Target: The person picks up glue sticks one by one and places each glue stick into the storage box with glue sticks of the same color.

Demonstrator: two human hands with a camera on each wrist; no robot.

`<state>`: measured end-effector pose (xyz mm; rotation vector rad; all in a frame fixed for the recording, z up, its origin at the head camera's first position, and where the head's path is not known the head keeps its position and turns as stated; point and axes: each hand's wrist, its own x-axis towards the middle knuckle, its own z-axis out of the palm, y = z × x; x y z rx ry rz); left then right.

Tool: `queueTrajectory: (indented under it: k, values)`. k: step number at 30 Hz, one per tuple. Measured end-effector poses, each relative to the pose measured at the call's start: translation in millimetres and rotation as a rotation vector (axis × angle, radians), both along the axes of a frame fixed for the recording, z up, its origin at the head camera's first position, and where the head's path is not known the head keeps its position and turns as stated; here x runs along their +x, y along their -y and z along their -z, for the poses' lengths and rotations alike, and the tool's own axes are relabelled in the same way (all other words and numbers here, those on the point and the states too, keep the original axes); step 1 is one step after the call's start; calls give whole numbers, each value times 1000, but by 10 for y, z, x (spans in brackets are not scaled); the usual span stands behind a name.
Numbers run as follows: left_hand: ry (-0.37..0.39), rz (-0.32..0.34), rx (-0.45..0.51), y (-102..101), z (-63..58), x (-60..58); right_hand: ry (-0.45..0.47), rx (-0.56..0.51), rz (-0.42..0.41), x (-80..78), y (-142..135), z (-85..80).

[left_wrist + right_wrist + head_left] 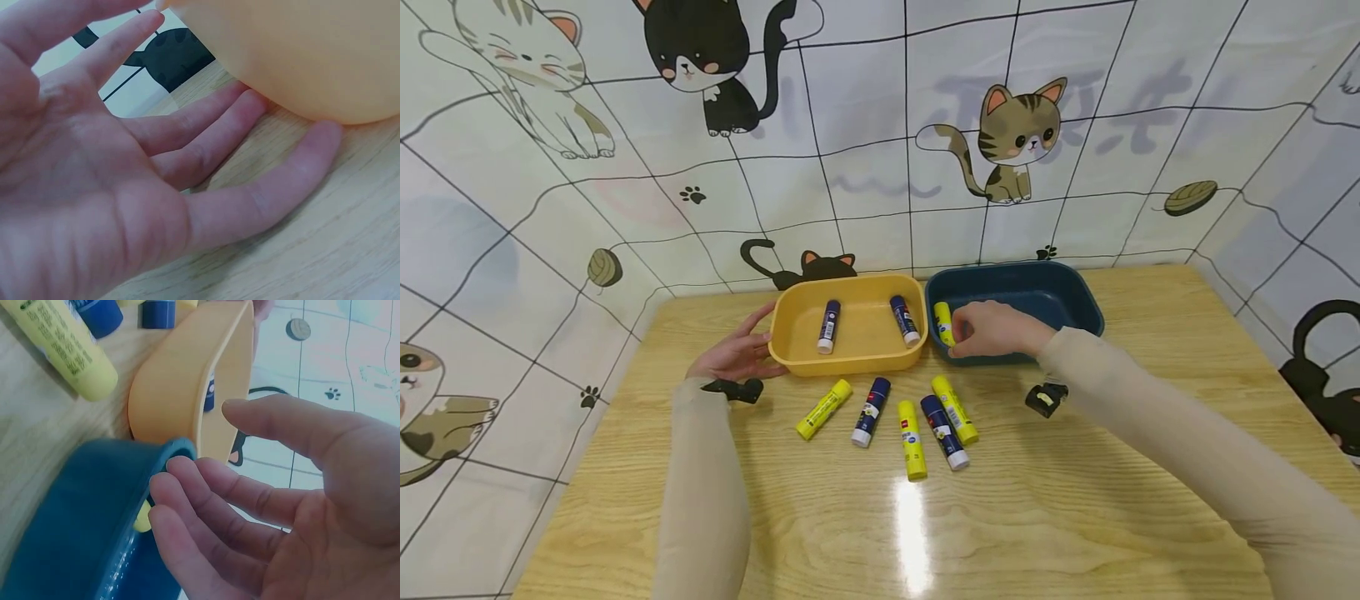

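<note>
My left hand [741,352] is beside the left end of a yellow bin [850,367], its fingers spread and the fingertips against the bin's wall in the left wrist view. Two navy glue sticks [828,327] with white ends lie inside that bin. Over the near left part of a dark blue bin [1045,287] is my right hand [992,329]. Its thumb stands apart from the loosely bent fingers, with nothing between them in the right wrist view. A yellow glue stick [943,321] lies in the blue bin, close by the fingertips and partly hidden by the hand.
In front of the bins, three yellow glue sticks [912,440] and two navy glue sticks [871,412] lie on the wooden table [1045,517]. The bins stand side by side near the table's back edge, before a cat-print cloth [865,192].
</note>
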<state>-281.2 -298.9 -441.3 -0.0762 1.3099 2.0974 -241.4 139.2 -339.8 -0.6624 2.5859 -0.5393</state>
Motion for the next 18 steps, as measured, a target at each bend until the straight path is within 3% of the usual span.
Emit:
queueTrajectory:
  k: [10, 18]
  values:
    - [-46, 15, -30, 13, 12, 17, 63, 1, -61, 232, 64, 33]
    - [-50, 18, -31, 10, 0, 20, 79, 64, -80, 348, 88, 213]
